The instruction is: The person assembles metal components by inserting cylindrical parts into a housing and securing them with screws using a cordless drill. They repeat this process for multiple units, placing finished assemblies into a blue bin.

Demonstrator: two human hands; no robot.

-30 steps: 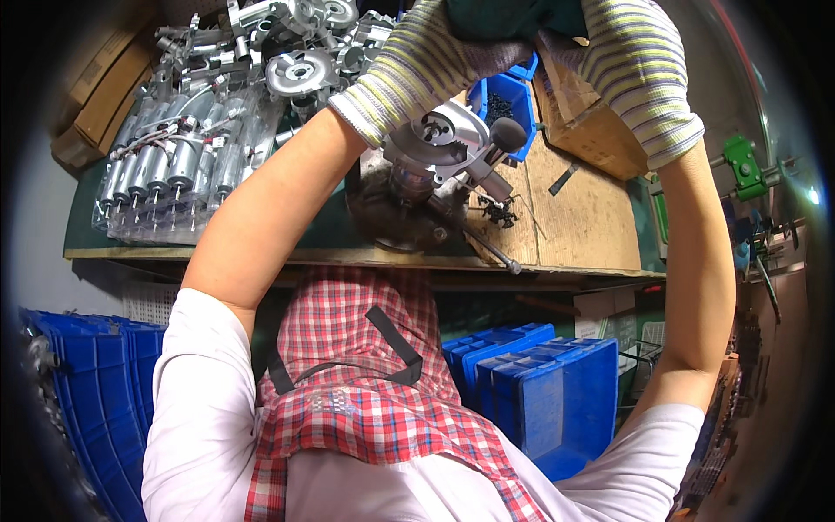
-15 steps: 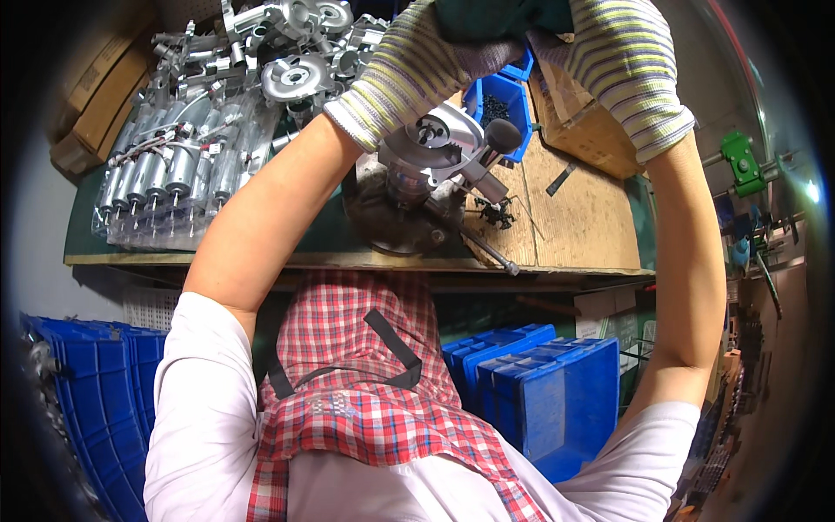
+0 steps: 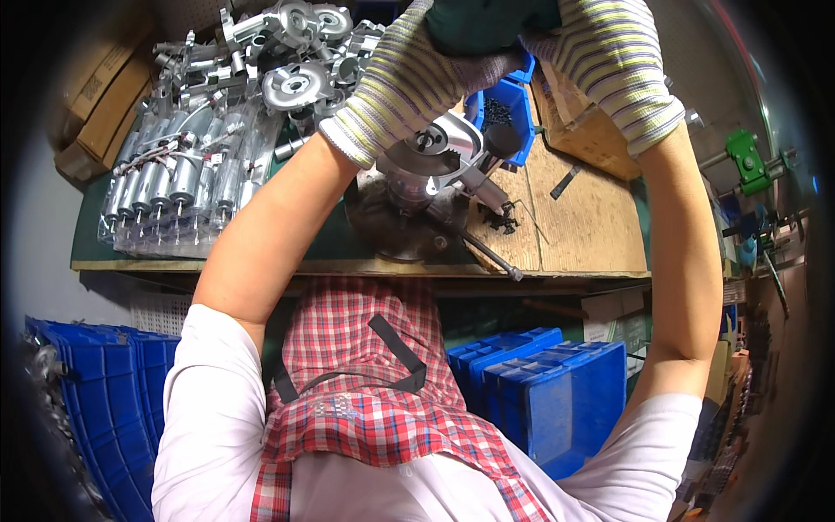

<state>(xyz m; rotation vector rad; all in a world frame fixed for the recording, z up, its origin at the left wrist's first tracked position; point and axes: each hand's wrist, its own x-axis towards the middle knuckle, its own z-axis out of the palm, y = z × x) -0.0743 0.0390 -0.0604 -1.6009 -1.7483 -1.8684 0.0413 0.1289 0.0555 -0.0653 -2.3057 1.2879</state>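
Though two gloved hands [image 3: 426,68] [image 3: 600,56] touch one dark-green object [image 3: 489,26], I cannot tell either grip's closure.

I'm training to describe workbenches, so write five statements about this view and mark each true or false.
1. The left hand and right hand wear striped gloves. True.
2. Both hands are at the picture's lower edge. False: they are at the top, beside a dark green object.
3. A blue bin holds small black parts. True.
4. Silver cylinders lie right of that bin. False: they lie left.
5. The apron is red plaid. True.
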